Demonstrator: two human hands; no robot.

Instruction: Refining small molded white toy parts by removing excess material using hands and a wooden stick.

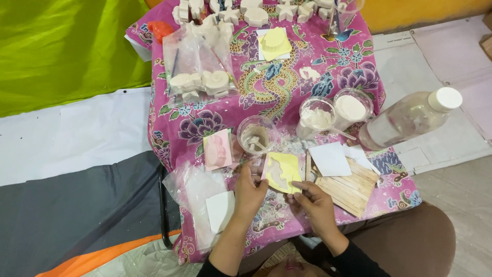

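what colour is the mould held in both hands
Yellow, with a whitish filling; the mould shows best in the head view.

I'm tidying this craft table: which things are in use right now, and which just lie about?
In use: yellow mould, held by left hand and right hand; cup with stirrer.

Lying about: pink mould, wooden sticks, clear bottle, bagged white casts.

The yellow mould [283, 172] is a small square sheet with a shallow hollow in its middle, filled with pale whitish plaster. It is held tilted just above the pink patterned cloth [266, 87], near the table's front edge, just below a clear cup [256, 136].
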